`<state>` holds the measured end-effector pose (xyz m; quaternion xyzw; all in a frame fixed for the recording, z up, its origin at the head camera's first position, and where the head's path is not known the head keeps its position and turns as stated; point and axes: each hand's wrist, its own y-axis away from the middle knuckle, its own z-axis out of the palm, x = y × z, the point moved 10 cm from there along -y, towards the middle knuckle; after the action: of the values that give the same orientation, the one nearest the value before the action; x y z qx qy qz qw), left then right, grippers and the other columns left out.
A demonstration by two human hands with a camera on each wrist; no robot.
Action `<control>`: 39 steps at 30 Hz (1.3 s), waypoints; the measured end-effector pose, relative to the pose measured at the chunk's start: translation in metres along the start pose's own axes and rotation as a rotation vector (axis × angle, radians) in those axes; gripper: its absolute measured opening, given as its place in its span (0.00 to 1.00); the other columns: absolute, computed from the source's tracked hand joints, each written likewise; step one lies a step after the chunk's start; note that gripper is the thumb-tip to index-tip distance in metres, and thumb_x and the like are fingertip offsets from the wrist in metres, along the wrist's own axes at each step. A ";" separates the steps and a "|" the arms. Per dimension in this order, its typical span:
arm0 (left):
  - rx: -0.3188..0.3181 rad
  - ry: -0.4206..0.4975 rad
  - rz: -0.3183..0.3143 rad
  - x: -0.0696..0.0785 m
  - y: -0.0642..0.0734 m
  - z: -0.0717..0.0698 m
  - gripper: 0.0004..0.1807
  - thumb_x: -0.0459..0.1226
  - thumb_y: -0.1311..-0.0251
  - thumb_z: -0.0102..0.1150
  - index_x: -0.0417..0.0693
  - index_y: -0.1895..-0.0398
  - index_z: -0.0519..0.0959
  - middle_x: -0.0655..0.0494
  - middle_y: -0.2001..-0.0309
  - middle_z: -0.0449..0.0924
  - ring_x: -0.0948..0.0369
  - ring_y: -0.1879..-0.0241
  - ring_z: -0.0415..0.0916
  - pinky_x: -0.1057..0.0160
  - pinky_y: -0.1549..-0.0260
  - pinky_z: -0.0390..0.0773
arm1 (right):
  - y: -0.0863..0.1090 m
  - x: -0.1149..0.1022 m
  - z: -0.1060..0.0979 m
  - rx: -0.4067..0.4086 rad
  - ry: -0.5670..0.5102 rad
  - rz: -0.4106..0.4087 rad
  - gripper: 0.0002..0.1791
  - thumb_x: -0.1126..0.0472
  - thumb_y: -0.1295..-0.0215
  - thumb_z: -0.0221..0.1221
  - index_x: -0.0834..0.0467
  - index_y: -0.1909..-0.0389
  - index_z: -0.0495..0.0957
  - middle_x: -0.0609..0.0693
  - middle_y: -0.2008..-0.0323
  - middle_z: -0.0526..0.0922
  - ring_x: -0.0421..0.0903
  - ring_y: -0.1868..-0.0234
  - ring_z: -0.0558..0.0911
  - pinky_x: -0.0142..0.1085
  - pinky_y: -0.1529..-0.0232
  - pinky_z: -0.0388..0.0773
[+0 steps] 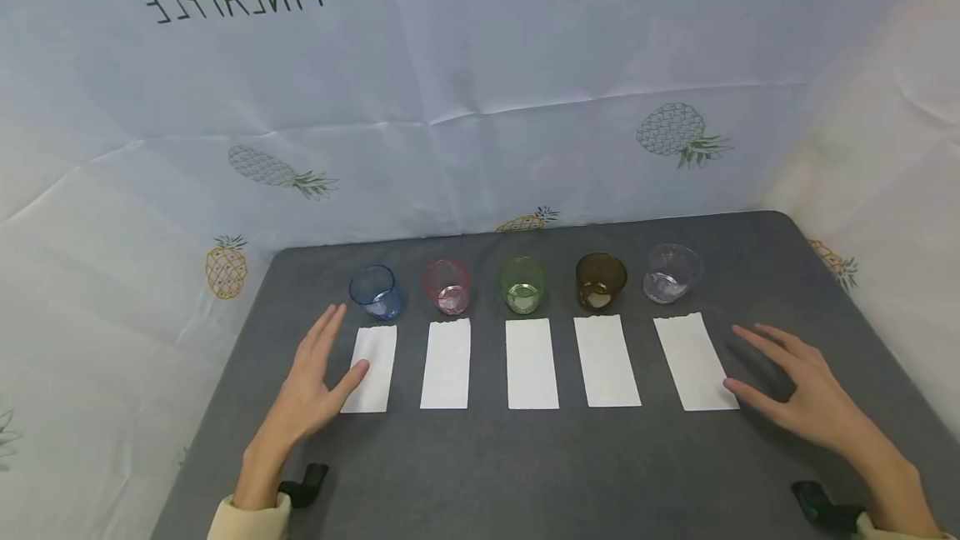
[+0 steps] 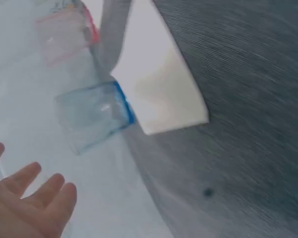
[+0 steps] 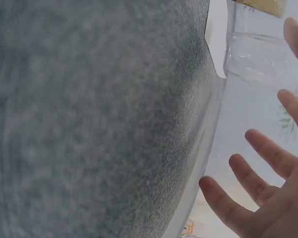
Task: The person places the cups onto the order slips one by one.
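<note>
Several glasses stand in a row toward the table's far side: blue (image 1: 377, 292), pink (image 1: 447, 286), green (image 1: 522, 284), brown (image 1: 600, 282) and clear (image 1: 672, 273). Before each lies a white paper strip, from the leftmost strip (image 1: 375, 369) to the rightmost strip (image 1: 695, 361). My left hand (image 1: 307, 386) is near the leftmost strip and the blue glass, fingers spread, holding nothing. My right hand (image 1: 806, 394), also spread and holding nothing, is beside the rightmost strip; whether its thumb touches the paper I cannot tell. In the left wrist view, the blue glass (image 2: 94, 116) appears beyond the fingers.
The grey table (image 1: 480, 473) has a rounded far corner at right. White cloth (image 1: 480, 40) printed with pineapples hangs behind it and along both sides. Dark wrist-worn pieces show near the left wrist (image 1: 258, 473) and right wrist (image 1: 896, 486).
</note>
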<state>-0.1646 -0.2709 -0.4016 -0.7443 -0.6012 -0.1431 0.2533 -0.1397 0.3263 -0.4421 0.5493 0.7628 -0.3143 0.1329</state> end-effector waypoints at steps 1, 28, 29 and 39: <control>0.013 0.016 0.015 0.003 -0.002 -0.001 0.47 0.43 0.36 0.65 0.52 0.17 0.52 0.35 0.21 0.52 0.32 0.25 0.53 0.23 0.37 0.59 | 0.000 0.000 0.000 0.001 -0.002 -0.004 0.47 0.62 0.54 0.78 0.54 0.28 0.72 0.73 0.37 0.72 0.26 0.25 0.54 0.70 0.32 0.49; -0.096 0.424 0.214 0.106 -0.094 0.046 0.47 0.42 0.37 0.67 0.58 0.18 0.53 0.49 0.21 0.59 0.45 0.24 0.62 0.44 0.25 0.64 | -0.010 0.025 0.028 -0.309 -0.078 0.104 0.51 0.58 0.47 0.77 0.51 0.23 0.63 0.55 0.39 0.68 0.16 0.47 0.58 0.29 0.60 0.68; -0.103 0.434 0.221 0.110 -0.098 0.050 0.47 0.43 0.37 0.67 0.58 0.18 0.54 0.50 0.21 0.59 0.45 0.24 0.62 0.45 0.25 0.64 | -0.009 0.026 0.029 -0.309 -0.082 0.101 0.51 0.59 0.47 0.77 0.51 0.23 0.63 0.53 0.39 0.67 0.17 0.47 0.58 0.27 0.60 0.67; -0.173 0.491 0.309 0.164 -0.125 0.091 0.56 0.75 0.44 0.54 0.62 0.18 0.52 0.50 0.22 0.60 0.48 0.24 0.63 0.47 0.25 0.66 | -0.008 0.024 0.034 -0.297 -0.138 0.085 0.48 0.61 0.48 0.77 0.51 0.25 0.66 0.52 0.40 0.65 0.19 0.43 0.55 0.34 0.49 0.61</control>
<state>-0.2552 -0.0678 -0.3664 -0.7889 -0.3872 -0.3290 0.3456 -0.1611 0.3217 -0.4785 0.5325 0.7660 -0.2293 0.2776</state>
